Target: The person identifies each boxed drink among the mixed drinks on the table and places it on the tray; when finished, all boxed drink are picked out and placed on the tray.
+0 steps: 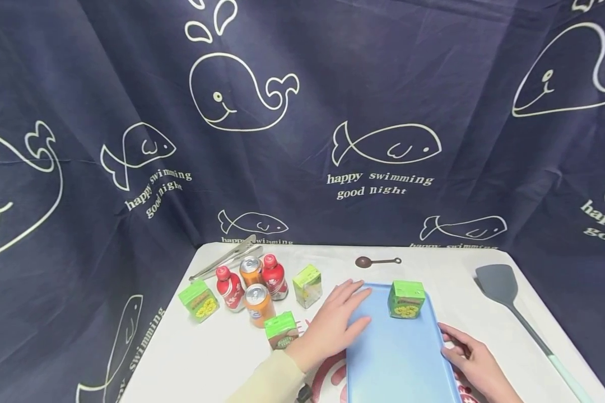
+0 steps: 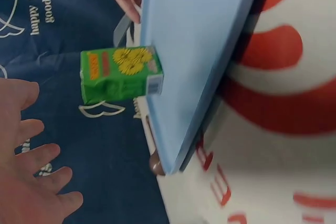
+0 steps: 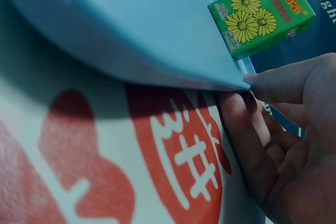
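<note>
A light blue tray (image 1: 393, 358) lies on the table with a green drink carton (image 1: 406, 300) printed with yellow flowers upright at its far end. My right hand (image 1: 476, 361) pinches the tray's right rim, thumb on top and fingers beneath, as the right wrist view shows. Over the tray's far left edge, my left hand (image 1: 333, 324) has its fingers extended and holds nothing. In the left wrist view its fingers (image 2: 44, 156) are spread apart from the carton. Another green carton (image 1: 281, 330) stands beside the left forearm, and a paler carton (image 1: 307, 286) is just beyond that hand.
Left of the tray stand two red bottles (image 1: 230, 288), two orange cans (image 1: 259, 305) and a further green carton (image 1: 199, 300). Metal tongs (image 1: 227, 258) lie behind them. A brown measuring spoon (image 1: 370, 262) rests at the back, and a grey spatula (image 1: 501, 285) lies along the right side.
</note>
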The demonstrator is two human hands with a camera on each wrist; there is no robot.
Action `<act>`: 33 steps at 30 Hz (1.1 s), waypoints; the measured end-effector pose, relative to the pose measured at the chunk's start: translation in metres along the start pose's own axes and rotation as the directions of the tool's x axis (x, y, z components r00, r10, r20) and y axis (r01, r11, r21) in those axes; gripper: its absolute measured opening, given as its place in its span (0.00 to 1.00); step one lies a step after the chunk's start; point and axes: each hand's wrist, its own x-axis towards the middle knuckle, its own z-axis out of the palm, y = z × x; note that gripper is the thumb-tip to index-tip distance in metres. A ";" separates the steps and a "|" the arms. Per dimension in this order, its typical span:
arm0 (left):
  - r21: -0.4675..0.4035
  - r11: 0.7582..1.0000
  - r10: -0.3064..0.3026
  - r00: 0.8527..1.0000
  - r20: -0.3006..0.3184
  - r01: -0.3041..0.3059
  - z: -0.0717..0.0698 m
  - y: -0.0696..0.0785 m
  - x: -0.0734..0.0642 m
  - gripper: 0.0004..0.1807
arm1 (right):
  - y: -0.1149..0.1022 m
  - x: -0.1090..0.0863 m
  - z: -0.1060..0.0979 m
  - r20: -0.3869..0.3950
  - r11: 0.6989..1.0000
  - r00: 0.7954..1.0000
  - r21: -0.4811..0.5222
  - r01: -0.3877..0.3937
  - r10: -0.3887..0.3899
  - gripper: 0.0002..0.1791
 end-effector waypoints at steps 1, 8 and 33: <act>0.000 1.000 -0.008 1.000 -0.001 0.008 -0.006 -0.001 -0.003 0.30 | 0.000 0.000 0.000 0.001 1.000 1.000 -0.006 0.001 -0.001 0.35; -0.018 0.998 -0.056 0.998 -0.035 0.056 -0.039 -0.012 -0.023 0.29 | 0.001 0.000 -0.001 -0.032 0.989 0.995 -0.116 0.093 -0.097 0.33; -0.208 0.939 -0.325 0.903 -0.281 0.273 -0.104 -0.084 -0.110 0.27 | 0.004 0.001 0.000 -0.038 0.987 0.988 -0.060 0.149 -0.152 0.32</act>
